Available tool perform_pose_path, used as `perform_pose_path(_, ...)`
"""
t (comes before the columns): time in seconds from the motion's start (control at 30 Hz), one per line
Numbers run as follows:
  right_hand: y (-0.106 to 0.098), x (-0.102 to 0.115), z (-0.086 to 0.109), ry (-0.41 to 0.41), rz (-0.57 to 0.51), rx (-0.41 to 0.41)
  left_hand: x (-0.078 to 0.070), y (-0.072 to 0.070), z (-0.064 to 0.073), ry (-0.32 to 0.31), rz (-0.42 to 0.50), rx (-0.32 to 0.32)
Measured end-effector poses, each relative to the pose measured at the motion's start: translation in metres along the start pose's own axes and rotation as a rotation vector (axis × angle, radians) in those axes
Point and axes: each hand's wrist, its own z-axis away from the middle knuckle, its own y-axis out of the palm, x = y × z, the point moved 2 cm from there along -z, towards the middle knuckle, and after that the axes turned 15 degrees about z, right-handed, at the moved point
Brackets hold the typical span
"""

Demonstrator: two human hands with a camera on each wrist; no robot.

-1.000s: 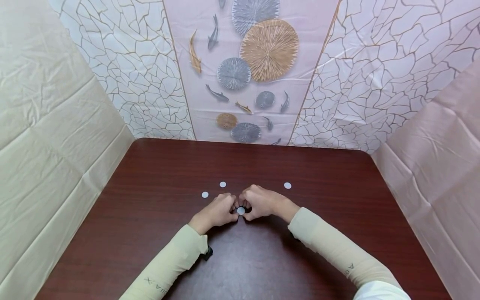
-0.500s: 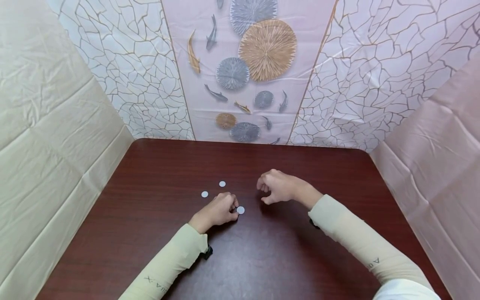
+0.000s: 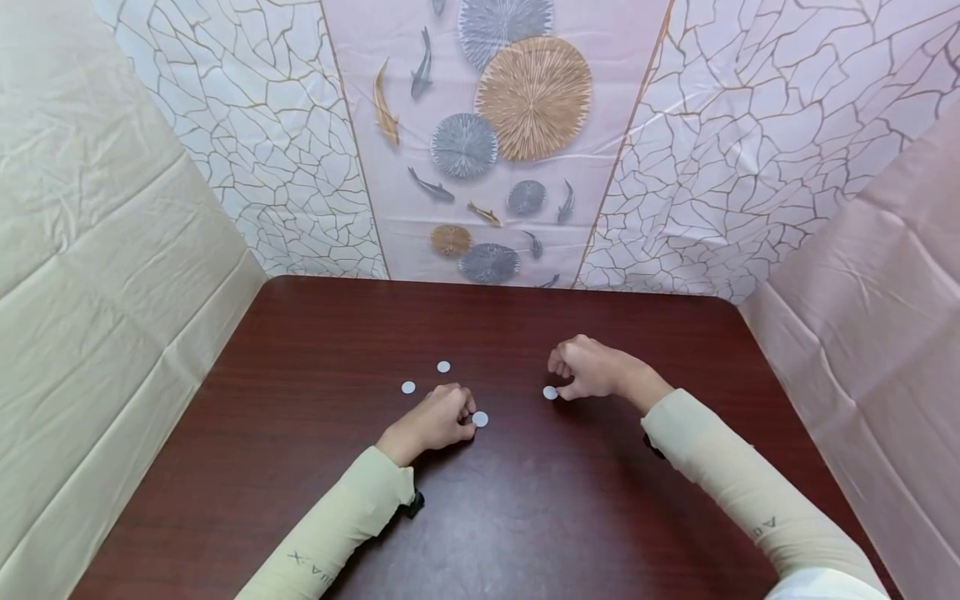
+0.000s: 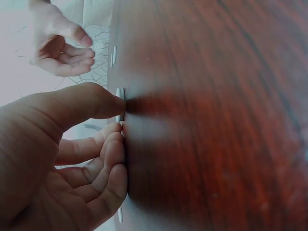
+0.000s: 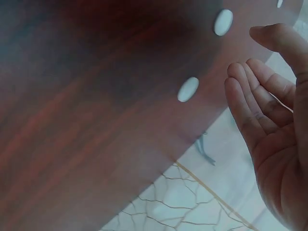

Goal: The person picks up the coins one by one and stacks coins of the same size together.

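Note:
My left hand point(image 3: 433, 423) rests on the table with its thumb and curled fingers around the edge of a small flat white disc point(image 3: 480, 419). In the left wrist view this disc point(image 4: 119, 104) shows two thin edges side by side, partly behind the thumb. To the right, my right hand point(image 3: 592, 368) hovers with loosely bent fingers; its thumb tip appears close to another white disc point(image 3: 550, 392). From the right wrist, the thumb and fingers stand apart with nothing between them, and two discs lie beyond the fingertips, a nearer one point(image 5: 188, 89) and a farther one point(image 5: 223, 22).
Two more white discs lie beyond my left hand, one farther back point(image 3: 444, 367) and one to the left point(image 3: 408, 387). The dark red-brown wooden table point(image 3: 360, 325) ends at a patterned cloth backdrop point(image 3: 487, 217). Pale cloth hangs at both sides.
My right hand has left the disc at the left hand and moved right. It now covers the far right disc's earlier place, and a disc once hidden shows beside its thumb. The left hand stays.

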Motion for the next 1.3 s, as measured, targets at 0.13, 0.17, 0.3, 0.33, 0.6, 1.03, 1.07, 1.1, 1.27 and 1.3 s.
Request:
perform_pose_path(0.13, 0.012, -0.002, 0.001, -0.017, -0.012, -0.023, 0.000, 0.000, 0.000, 0.000, 0.000, 0.004)
perform_pose_path(0.17, 0.015, -0.002, 0.000, -0.021, -0.015, -0.028, 0.000, 0.000, 0.000, 0.003, 0.001, 0.003)
perform_pose_path(0.3, 0.023, -0.001, -0.002, -0.029, -0.024, -0.035, 0.000, 0.000, 0.000, 0.002, -0.002, 0.001)
perform_pose_path(0.33, 0.024, -0.001, -0.003, -0.032, -0.023, -0.035, 0.000, 0.000, 0.000, 0.000, -0.002, -0.001)
perform_pose_path(0.6, 0.026, -0.001, -0.011, -0.067, -0.019, -0.015, 0.001, -0.001, 0.001, -0.012, 0.001, -0.006)
perform_pose_path(1.03, 0.028, 0.005, -0.023, -0.053, 0.069, 0.095, 0.001, -0.002, -0.001, -0.033, 0.002, 0.016)
perform_pose_path(1.07, 0.029, 0.005, -0.024, -0.051, 0.090, 0.096, 0.001, -0.002, -0.001, -0.029, 0.003, 0.016)
perform_pose_path(1.1, 0.030, 0.006, -0.024, -0.049, 0.104, 0.098, 0.001, -0.002, -0.001, -0.026, 0.004, 0.014)
perform_pose_path(1.27, 0.034, 0.006, -0.025, -0.028, 0.147, 0.087, 0.001, -0.002, -0.001, -0.026, 0.009, 0.015)
perform_pose_path(1.3, 0.034, 0.007, -0.024, -0.026, 0.144, 0.082, 0.001, -0.002, -0.001, -0.026, 0.009, 0.014)
